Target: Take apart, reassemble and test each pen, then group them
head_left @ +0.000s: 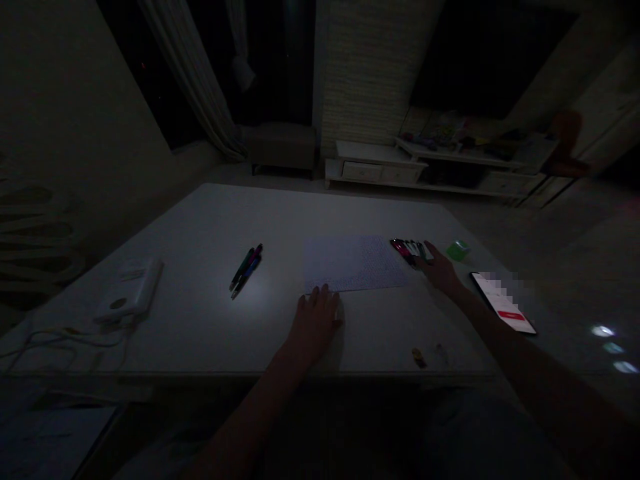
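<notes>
A pale sheet of paper lies on the white table, its right part covered with fine marks. My left hand rests at the sheet's lower left edge, fingers apart and holding nothing. Beyond the sheet's right side, several pens or markers lie side by side. My right hand reaches to them, its fingertips at their right end; in the dim light I cannot make out whether it grips one. Left of the sheet sits a small group of pens, green, purple and blue.
On the table are a white packet and cables at left, a green object and lit phone at right, and a small item near the front edge. A low cabinet stands beyond.
</notes>
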Demonstrator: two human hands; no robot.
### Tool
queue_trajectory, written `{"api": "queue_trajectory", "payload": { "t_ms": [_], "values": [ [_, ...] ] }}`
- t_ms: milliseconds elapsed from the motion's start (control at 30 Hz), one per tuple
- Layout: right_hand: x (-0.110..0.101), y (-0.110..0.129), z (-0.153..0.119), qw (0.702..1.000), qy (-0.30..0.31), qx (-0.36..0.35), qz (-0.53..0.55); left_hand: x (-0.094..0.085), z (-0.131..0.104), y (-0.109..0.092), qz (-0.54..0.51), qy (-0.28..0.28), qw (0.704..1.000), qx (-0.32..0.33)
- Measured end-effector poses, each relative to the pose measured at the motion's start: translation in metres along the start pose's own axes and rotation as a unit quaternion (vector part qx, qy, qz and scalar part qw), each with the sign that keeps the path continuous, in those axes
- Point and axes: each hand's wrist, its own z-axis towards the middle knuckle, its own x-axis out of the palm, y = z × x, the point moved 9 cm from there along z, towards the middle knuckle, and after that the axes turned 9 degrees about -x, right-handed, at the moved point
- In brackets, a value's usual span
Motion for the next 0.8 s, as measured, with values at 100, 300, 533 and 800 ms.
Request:
{"api": "queue_trajectory", "payload": {
  "t_ms": [100,300,533,800],
  "values": [
    [-0.006,-0.054,0.012,0.994,0.028,0.023,-0.099,-0.013,0.002,0.010,-0.008,-0.013,1.000,-0.010],
    [0.013,-0.090,0.034,0.994,0.031,0.021,-0.105,-0.052,0.013,0.079,-0.032,-0.006,0.995,-0.093],
    [0.029,-0.091,0.034,0.999,0.019,0.012,-0.043,-0.078,0.004,0.225,-0.026,-0.050,0.945,-0.324],
    [-0.006,-0.070,0.001,0.994,-0.096,0.059,-0.003,-0.039,0.005,0.250,-0.121,-0.017,0.922,-0.367]
  ]
}}
